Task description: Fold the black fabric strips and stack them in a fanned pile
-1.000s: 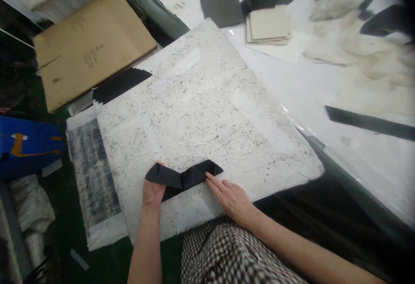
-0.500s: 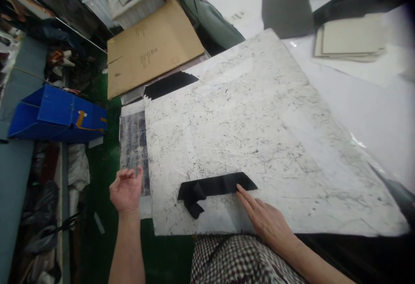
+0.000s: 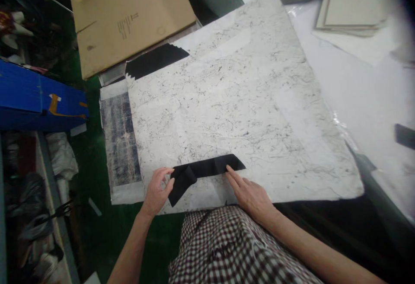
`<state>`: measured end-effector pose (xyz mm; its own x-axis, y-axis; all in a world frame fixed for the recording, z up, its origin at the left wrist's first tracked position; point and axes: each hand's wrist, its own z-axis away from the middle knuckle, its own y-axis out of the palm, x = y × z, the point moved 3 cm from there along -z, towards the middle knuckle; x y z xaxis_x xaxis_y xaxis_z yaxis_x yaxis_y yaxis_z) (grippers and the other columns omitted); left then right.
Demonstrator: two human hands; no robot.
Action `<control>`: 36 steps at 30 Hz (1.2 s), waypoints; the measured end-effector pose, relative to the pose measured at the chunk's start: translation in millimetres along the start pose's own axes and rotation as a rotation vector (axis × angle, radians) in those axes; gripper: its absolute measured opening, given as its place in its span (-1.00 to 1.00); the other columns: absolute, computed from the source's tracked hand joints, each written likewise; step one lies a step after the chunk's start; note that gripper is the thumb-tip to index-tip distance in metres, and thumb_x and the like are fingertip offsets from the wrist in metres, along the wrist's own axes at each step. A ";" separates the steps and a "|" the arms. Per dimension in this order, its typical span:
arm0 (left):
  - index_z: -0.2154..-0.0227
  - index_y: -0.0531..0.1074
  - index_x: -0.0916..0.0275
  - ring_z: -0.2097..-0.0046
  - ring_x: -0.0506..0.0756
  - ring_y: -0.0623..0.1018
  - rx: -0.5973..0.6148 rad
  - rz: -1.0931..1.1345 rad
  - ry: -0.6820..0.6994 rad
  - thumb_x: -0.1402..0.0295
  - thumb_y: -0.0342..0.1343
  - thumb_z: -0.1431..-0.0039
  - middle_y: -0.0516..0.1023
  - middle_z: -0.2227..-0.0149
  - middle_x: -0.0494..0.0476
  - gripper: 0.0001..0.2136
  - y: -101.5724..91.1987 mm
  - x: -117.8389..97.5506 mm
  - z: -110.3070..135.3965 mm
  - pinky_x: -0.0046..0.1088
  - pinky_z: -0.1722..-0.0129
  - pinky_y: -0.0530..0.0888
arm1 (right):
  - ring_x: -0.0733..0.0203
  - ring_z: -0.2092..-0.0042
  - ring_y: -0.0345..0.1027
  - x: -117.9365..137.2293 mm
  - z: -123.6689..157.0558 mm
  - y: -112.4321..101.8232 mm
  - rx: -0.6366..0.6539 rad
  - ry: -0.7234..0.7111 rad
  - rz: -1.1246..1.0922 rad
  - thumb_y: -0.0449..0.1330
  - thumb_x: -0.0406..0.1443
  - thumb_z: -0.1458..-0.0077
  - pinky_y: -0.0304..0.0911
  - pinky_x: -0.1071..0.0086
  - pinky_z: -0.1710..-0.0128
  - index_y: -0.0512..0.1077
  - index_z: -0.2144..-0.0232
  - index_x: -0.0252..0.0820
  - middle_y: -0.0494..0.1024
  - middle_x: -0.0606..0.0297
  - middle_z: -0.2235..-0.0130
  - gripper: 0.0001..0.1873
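Note:
A black fabric strip (image 3: 210,167) lies on the scuffed white board (image 3: 227,111), near the edge closest to me. Its left part is folded over, with a flap (image 3: 178,191) slanting toward me. My left hand (image 3: 158,191) is at the strip's left end, thumb and forefinger curved but apart, their tips at its edge. With fingers stretched out, my right hand (image 3: 251,193) rests its fingertips on the strip's lower edge near the pointed right end.
Beyond the board are a flat brown carton (image 3: 136,20) and a black piece with a jagged edge (image 3: 155,60). A stack of cream sheets (image 3: 355,5) lies on the white table at far right. On the left stands a blue box (image 3: 42,98) above the green floor.
My left hand has moved right, from beside the board to the strip's left end. The folded flap has changed shape and spread out. My right fingertips stay on the strip; the view has shifted.

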<state>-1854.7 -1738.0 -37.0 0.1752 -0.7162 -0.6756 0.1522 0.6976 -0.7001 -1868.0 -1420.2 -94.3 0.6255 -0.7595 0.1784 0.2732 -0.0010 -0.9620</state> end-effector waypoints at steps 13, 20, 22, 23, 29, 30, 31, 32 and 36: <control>-0.04 0.44 0.13 0.13 0.17 0.47 0.110 0.108 -0.196 0.31 0.23 -0.10 0.48 0.25 0.10 -0.60 42.5 -3.4 -13.8 -0.15 -0.03 0.39 | 0.13 0.19 0.49 4.8 -0.2 -1.7 0.012 0.005 0.059 0.01 -0.57 -0.12 0.49 0.30 0.28 0.34 -0.20 -0.38 0.12 -0.05 -0.37 -0.42; -0.11 0.29 0.20 0.40 0.02 0.57 0.144 0.544 -0.430 0.27 0.19 -0.14 0.56 0.25 0.10 -0.53 -36.7 21.5 5.0 -0.53 0.46 0.49 | 0.14 0.23 0.49 3.5 1.2 -3.2 0.003 0.009 0.060 -0.01 -0.58 -0.11 0.49 0.30 0.29 0.32 -0.22 -0.38 0.13 -0.03 -0.37 -0.39; -0.09 0.32 0.16 0.63 -0.14 0.39 -0.007 0.780 -0.542 0.33 0.23 -0.10 0.52 0.33 0.00 -0.53 -74.1 32.2 13.9 -0.69 0.69 0.28 | 0.14 0.23 0.49 2.6 1.4 -1.9 -0.008 0.008 0.056 -0.02 -0.58 -0.11 0.49 0.29 0.29 0.31 -0.22 -0.38 0.12 -0.03 -0.37 -0.39; -0.06 0.35 0.15 0.71 -0.19 0.25 -0.105 0.887 -0.560 0.35 0.23 -0.10 0.48 0.41 -0.07 -0.56 -92.4 35.4 17.7 -0.73 0.76 0.17 | 0.14 0.23 0.49 2.2 1.8 -0.8 -0.017 0.008 0.053 -0.02 -0.58 -0.11 0.50 0.29 0.30 0.31 -0.21 -0.39 0.12 -0.03 -0.37 -0.39; 0.16 0.50 0.26 0.66 -0.22 0.26 -0.517 1.222 -0.429 0.53 0.22 -0.07 0.38 0.55 -0.12 -0.76 -152.9 4.9 12.8 -0.83 0.69 0.25 | 0.14 0.21 0.50 1.0 5.9 2.8 -0.143 -0.015 -0.035 -0.01 -0.60 -0.03 0.48 0.30 0.32 0.38 -0.11 -0.36 0.28 -0.09 -0.29 -0.42; 0.15 0.51 0.27 0.63 -0.21 0.31 -0.533 1.227 -0.429 0.54 0.23 -0.07 0.44 0.50 -0.08 -0.75 -152.5 -6.8 6.5 -0.83 0.65 0.31 | 0.14 0.25 0.50 0.4 4.9 -0.8 -0.164 -0.015 -0.061 -0.01 -0.59 -0.05 0.47 0.30 0.34 0.41 -0.06 -0.33 0.40 -0.07 -0.21 -0.47; 0.15 0.52 0.28 0.59 -0.20 0.37 -0.542 1.221 -0.435 0.55 0.23 -0.07 0.49 0.44 -0.03 -0.75 -149.8 -19.0 -0.8 -0.81 0.61 0.37 | 0.15 0.29 0.49 -0.4 2.5 -6.9 -0.184 -0.018 -0.085 -0.01 -0.57 -0.08 0.45 0.31 0.37 0.43 -0.01 -0.30 0.52 -0.04 -0.08 -0.53; 0.14 0.53 0.29 0.55 -0.18 0.42 -0.547 1.213 -0.443 0.54 0.23 -0.08 0.54 0.39 0.02 -0.75 -145.4 -31.3 -8.8 -0.78 0.57 0.42 | 0.15 0.34 0.48 -1.5 -1.7 -16.1 -0.213 -0.023 -0.105 0.00 -0.54 -0.14 0.42 0.32 0.40 0.44 0.02 -0.28 0.60 0.02 0.08 -0.60; 0.16 0.57 0.29 0.33 -0.03 0.61 -0.461 1.194 -0.472 0.47 0.25 -0.10 0.63 0.23 0.14 -0.78 -117.3 -75.9 -40.9 -0.62 0.31 0.57 | 0.13 0.28 0.46 -9.8 -37.0 -81.5 -0.451 -0.029 -0.191 0.04 -0.35 -0.32 0.39 0.32 0.36 0.33 -0.13 -0.29 0.60 0.11 0.22 -0.64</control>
<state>-1925.7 -1766.2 86.9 0.2970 0.4527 -0.8407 -0.6437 0.7452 0.1739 -1923.4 -1436.8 -25.3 0.6171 -0.7000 0.3595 0.0452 -0.4246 -0.9043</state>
